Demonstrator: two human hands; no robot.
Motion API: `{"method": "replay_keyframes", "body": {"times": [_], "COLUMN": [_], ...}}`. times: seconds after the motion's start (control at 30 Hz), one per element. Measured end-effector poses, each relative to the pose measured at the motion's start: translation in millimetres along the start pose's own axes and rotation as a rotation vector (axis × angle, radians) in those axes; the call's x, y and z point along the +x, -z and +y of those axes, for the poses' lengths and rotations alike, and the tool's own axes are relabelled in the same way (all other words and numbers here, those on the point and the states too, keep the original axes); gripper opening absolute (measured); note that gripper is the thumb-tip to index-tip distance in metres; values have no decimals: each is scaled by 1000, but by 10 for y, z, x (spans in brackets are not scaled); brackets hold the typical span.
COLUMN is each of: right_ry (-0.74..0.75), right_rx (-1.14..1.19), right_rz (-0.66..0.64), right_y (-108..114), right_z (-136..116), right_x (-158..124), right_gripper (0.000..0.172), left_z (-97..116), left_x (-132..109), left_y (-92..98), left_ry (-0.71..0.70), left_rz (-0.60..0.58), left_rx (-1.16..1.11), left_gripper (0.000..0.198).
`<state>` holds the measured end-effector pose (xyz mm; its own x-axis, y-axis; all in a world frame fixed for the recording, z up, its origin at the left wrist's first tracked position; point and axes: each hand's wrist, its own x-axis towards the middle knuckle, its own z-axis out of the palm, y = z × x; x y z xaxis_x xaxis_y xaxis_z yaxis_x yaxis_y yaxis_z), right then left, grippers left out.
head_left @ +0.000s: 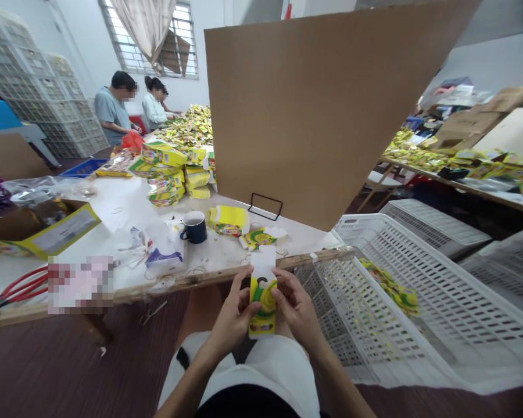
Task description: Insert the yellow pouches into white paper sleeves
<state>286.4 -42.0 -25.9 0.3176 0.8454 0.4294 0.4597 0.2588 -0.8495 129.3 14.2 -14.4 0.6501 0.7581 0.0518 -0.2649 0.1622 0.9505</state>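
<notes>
Between my two hands, above my lap, is a small yellow and green printed carton (262,305) with a white flap standing up at its top. My left hand (239,307) pinches its left edge, thumb on the front. My right hand (294,302) grips the right edge the same way. Just beyond, on the table edge, lie a few loose flat cartons (261,238) and a yellow bundle of cartons (229,220). A dark mug (194,227) stands to the left of that bundle.
A big cardboard sheet (305,116) rises behind the table (126,203). White plastic crates (418,255) stand at the right, one with cartons inside. Red-handled scissors (24,284), a tissue pack (163,259) and an open box (61,232) lie left. Two people (117,107) work at a carton heap.
</notes>
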Motion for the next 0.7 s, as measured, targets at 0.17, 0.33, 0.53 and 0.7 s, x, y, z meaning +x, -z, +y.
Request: {"method": "replay_keyframes", "body": {"times": [0.17,0.33,0.53,0.7], "right_ry": [-98,-111,-75,-25], "right_rx": [81,159,255,79], "right_rz": [-131,-126,-52,-167], "right_y": [191,151,128,245], "right_z": [-4,21,-34,-50], "right_x": [18,10,74,114], "right_gripper": [24,23,30,32], "left_z": [32,-59,-23,-71], "left_x": [6,-3,-17,6], "left_y": [1,-67,-79,-27], "left_ry": [158,130,62,41], "left_rz": [-181,-130,-103,-14], "left_rx": [-128,-168,-70,50], "left_gripper": [56,45,70,46]}}
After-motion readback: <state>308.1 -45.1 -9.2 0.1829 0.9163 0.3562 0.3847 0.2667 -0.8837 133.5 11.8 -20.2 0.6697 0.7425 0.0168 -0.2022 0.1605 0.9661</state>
